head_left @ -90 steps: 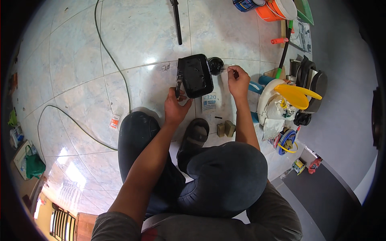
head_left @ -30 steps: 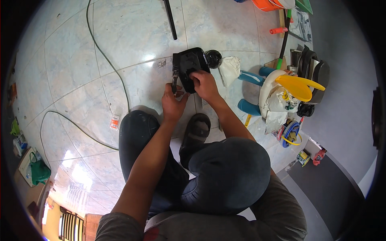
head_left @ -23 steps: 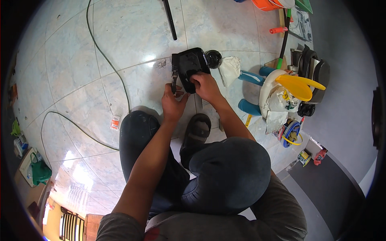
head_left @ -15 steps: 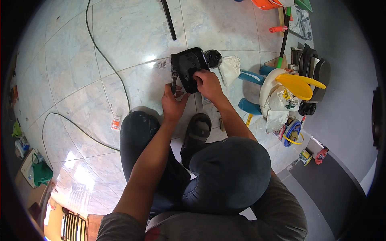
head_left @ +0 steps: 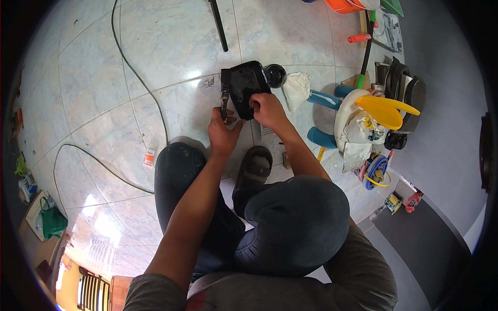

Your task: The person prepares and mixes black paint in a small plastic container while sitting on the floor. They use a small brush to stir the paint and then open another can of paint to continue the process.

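My left hand is closed around the lower part of a paintbrush, whose broad, black-coated end points away from me. The brush stands along the left side of a black tray with a wet, glossy inside, and the left fingertips are close to the tray's near edge. My right hand reaches over the tray's near right part with its fingers curled and pressed together; what they hold, if anything, is hidden. Just beyond the tray's right side is a round black container with a shiny top.
A white cloth or bag lies right of the tray. Farther right, a stool with blue legs carries bags and yellow lids. A black bar lies ahead. A cable curves across the tiled floor on the left.
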The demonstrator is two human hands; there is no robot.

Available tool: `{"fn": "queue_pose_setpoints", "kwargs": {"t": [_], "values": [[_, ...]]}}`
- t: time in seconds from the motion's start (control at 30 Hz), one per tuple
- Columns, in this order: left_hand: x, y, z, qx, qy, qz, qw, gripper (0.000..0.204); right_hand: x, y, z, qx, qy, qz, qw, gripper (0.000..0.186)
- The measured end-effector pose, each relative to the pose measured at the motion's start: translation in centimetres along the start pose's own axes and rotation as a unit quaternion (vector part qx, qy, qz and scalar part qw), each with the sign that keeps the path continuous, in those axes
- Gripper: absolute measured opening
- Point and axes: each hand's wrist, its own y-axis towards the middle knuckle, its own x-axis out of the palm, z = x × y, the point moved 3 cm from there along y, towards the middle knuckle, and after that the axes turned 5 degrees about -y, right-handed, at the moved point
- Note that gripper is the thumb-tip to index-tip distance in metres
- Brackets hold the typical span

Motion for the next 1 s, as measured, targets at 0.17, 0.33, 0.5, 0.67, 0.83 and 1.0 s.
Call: {"fn": "queue_pose_setpoints", "kwargs": {"t": [0.17, 0.33, 0.5, 0.67, 0.83, 1.0], "values": [[0.2, 0.0, -0.8, 0.013, -0.009, 0.001, 1.000, 0.056, -0.7, -0.1, 0.0, 0.062, 0.006, -0.029, 0.998, 0.009], [0.1, 0.0, -0.8, 0.015, -0.015, 0.000, 1.000, 0.055, -1.3, 0.2, -0.2, 0.111, 0.012, -0.062, 0.992, 0.009], [0.2, -0.1, -0.4, 0.021, 0.008, 0.003, 1.000, 0.055, -1.0, 0.0, 0.6, 0.158, -0.010, -0.043, 0.986, 0.012], [0.1, -0.1, -0.4, 0.012, 0.007, 0.000, 1.000, 0.055, -1.3, -0.2, 0.7, 0.268, 0.133, -0.070, 0.952, 0.015], [0.1, -0.1, -0.5, 0.021, 0.014, 0.005, 1.000, 0.056, -1.9, -0.3, -0.4, 0.164, 0.059, 0.024, 0.984, 0.011], [0.2, -0.1, -0.6, 0.001, 0.000, 0.004, 1.000, 0.056, -0.4, -0.3, -0.1, 0.098, -0.007, 0.002, 0.995, 0.007]]}}
